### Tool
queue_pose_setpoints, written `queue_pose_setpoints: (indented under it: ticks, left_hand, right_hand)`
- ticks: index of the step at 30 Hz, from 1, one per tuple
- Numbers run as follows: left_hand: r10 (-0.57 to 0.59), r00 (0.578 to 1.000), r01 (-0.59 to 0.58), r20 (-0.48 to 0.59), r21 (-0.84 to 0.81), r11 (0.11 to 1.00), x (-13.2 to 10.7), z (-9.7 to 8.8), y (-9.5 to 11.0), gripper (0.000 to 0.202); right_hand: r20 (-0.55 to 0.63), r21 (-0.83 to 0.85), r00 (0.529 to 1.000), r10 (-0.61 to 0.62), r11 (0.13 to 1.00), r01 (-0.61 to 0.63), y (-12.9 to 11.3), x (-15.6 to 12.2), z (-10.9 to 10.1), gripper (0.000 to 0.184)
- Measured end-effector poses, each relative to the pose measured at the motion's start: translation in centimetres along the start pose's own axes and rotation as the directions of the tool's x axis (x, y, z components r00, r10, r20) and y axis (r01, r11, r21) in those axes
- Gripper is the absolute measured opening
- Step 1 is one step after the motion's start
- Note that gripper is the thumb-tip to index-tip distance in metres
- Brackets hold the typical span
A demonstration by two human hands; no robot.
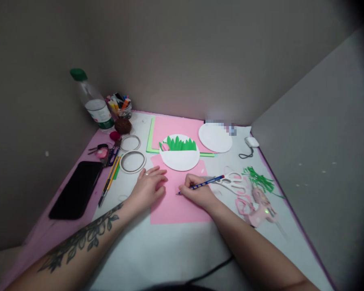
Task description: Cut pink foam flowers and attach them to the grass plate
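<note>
A blue pencil (206,183) is gripped in my right hand (197,192), its tip at the surface of a pink paper sheet (182,212). Whether the tip touches the paper, I cannot tell. My left hand (150,186) rests on the left edge of that sheet, fingers spread and holding nothing. Just beyond the sheet lies a white paper plate (180,161), with a green paper grass strip (182,144) and a small pink cutout (165,147) on its upper half. White-handled scissors (230,182) lie right of my right hand, their blades partly hidden.
Tape rolls (133,162), a phone (77,190), a craft knife (104,190) and a bottle (95,105) stand or lie on the left. On the right are a pink glue gun (261,214) and green paper strips (259,179). Another white plate (215,137) lies at the back.
</note>
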State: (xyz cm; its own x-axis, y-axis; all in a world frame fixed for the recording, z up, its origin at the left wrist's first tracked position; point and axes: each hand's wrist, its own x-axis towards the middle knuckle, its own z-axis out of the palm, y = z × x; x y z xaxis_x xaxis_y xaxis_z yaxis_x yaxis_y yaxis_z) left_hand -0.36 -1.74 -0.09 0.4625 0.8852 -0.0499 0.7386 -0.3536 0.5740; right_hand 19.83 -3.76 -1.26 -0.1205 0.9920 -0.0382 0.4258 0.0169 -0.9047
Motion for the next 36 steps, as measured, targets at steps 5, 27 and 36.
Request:
queue_pose_setpoints:
  ticks: [5, 27, 36]
  left_hand:
    - [-0.005, 1.000, 0.005, 0.001, 0.007, 1.000, 0.0, -0.1, 0.0, 0.028]
    - [0.021, 0.999, -0.026, 0.040, 0.128, 0.991, -0.1, 0.0, 0.3, 0.041]
    - [0.017, 0.998, -0.024, 0.061, 0.115, 0.993, -0.1, -0.2, 0.4, 0.041]
  right_hand:
    - [0.017, -0.023, 1.000, -0.012, 1.000, 0.012, 0.0, 0.0, -0.2, 0.027]
    - [-0.133, -0.008, 0.991, -0.010, 1.000, 0.009, -0.2, 0.8, 0.8, 0.031]
    - [-0.176, 0.026, 0.984, 0.011, 1.000, -0.007, -0.1, 0.4, 0.4, 0.028]
